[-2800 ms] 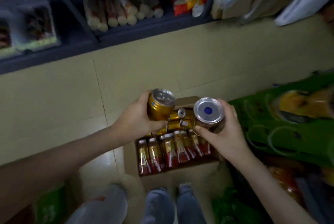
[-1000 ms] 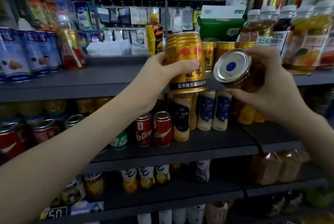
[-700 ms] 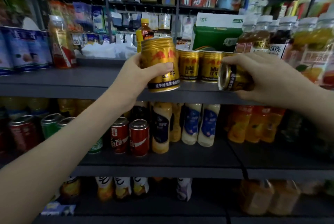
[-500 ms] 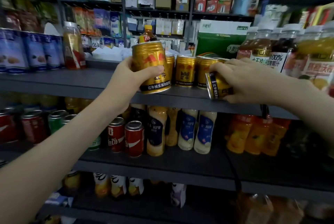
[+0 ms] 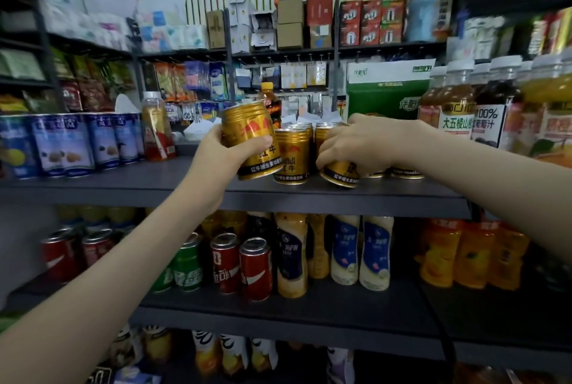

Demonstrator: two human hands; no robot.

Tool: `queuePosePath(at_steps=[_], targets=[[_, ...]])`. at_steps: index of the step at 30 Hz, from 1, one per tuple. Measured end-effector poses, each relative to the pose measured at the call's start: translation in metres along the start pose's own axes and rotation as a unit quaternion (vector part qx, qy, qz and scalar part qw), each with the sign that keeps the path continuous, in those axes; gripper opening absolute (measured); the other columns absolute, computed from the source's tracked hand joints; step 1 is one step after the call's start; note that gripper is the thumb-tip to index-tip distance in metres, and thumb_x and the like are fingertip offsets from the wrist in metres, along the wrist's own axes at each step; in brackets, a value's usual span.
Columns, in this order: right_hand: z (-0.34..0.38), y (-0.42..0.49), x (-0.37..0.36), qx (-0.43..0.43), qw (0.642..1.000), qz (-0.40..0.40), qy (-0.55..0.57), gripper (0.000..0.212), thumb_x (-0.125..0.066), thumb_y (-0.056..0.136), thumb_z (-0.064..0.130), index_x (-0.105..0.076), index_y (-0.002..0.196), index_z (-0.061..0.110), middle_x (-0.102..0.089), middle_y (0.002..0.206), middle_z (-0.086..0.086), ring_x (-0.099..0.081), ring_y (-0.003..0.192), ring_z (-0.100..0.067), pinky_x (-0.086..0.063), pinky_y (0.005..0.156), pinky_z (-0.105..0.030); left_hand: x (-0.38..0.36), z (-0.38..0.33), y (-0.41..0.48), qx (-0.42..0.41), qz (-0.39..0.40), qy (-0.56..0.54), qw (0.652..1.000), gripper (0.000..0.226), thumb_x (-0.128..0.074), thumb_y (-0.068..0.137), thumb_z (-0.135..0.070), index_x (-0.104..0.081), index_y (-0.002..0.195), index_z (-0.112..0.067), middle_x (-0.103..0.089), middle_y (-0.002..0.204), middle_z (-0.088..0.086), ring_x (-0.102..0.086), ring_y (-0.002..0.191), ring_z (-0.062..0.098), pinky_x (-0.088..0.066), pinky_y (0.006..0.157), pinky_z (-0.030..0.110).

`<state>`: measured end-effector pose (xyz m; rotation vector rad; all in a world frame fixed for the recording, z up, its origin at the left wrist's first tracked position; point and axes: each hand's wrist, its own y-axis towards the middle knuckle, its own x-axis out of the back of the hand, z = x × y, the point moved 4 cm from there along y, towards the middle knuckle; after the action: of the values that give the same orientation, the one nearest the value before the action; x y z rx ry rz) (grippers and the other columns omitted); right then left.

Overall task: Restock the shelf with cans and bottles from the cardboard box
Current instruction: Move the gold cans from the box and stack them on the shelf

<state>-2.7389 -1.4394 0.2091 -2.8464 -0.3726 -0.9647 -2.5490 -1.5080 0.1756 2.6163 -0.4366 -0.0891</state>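
Right hand (image 5: 360, 142) over tilted gold can (image 5: 339, 172), its top hidden

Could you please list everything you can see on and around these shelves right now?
left-hand can: one, gold, tilted at the shelf front
right-hand can: one, gold, tilted, low over the shelf
standing gold cans: several, gold, between and behind the hands
blue tins: several, blue-labelled, left on the same shelf
juice bottles: several, white-capped, right on the same shelf
carton: one, green and white, behind the gold cans
red cans: at least two, red, one level down
cream bottles: two, blue-labelled, right of the red cans
orange bottles: several, orange, lower right
shelf: dark grey
left hand: grips its can
right hand: grips its can from above
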Motion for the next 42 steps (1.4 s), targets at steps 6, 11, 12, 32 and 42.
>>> queuePosePath(at_steps=[6, 11, 12, 32, 42], targets=[[0.002, 0.009, 0.000, 0.016, 0.997, -0.040, 0.060, 0.070, -0.063, 0.081, 0.009, -0.034, 0.141, 0.029, -0.019, 0.153, 0.004, -0.021, 0.138, -0.018, -0.038, 0.104, -0.042, 0.002, 0.012, 0.009, -0.001, 0.017, -0.001, 1.000, 0.067, -0.080, 0.066, -0.029, -0.053, 0.125, -0.016, -0.066, 0.114, 0.000, -0.064, 0.102, 0.016, -0.052, 0.081, 0.029], [-0.007, -0.005, -0.007, -0.083, 0.914, -0.150, 0.368, 0.084, -0.076, 0.079, 0.024, -0.023, 0.144, 0.028, -0.011, 0.154, 0.005, -0.009, 0.140, -0.011, -0.014, 0.111, -0.032, 0.005, 0.021, 0.014, 0.003, 0.025, -0.021, 0.999, 0.076, -0.079, 0.055, -0.036, -0.053, 0.124, -0.015, -0.066, 0.112, -0.001, -0.065, 0.100, 0.014, -0.051, 0.079, 0.027], [-0.010, -0.007, -0.008, -0.113, 0.881, -0.179, 0.424, 0.083, -0.074, 0.081, 0.026, -0.022, 0.145, 0.027, -0.014, 0.154, 0.004, -0.012, 0.140, -0.011, -0.015, 0.111, -0.032, 0.006, 0.022, 0.015, 0.005, 0.026, -0.025, 0.999, 0.078, -0.078, 0.054, -0.036, -0.053, 0.124, -0.015, -0.066, 0.112, 0.000, -0.065, 0.101, 0.015, -0.051, 0.080, 0.028], [-0.019, 0.012, -0.044, -0.350, 0.621, -0.228, 0.663, 0.078, -0.080, 0.070, 0.044, -0.039, 0.131, 0.020, -0.048, 0.131, -0.005, -0.051, 0.112, -0.020, -0.047, 0.084, -0.030, -0.014, 0.020, 0.026, -0.033, 0.094, -0.037, 0.994, 0.073, -0.079, 0.052, -0.032, -0.057, 0.121, -0.017, -0.069, 0.108, -0.003, -0.067, 0.098, 0.012, -0.052, 0.079, 0.027], [0.002, -0.011, 0.012, -0.203, 0.598, -0.295, 0.717, 0.079, -0.071, 0.074, 0.052, -0.036, 0.139, 0.025, -0.052, 0.123, 0.006, -0.055, 0.112, -0.008, -0.048, 0.094, -0.026, -0.062, -0.002, 0.022, -0.110, 0.148, 0.047, 0.982, 0.066, -0.085, 0.063, -0.032, -0.056, 0.121, -0.024, -0.068, 0.108, -0.008, -0.066, 0.095, 0.004, -0.054, 0.082, 0.024]])
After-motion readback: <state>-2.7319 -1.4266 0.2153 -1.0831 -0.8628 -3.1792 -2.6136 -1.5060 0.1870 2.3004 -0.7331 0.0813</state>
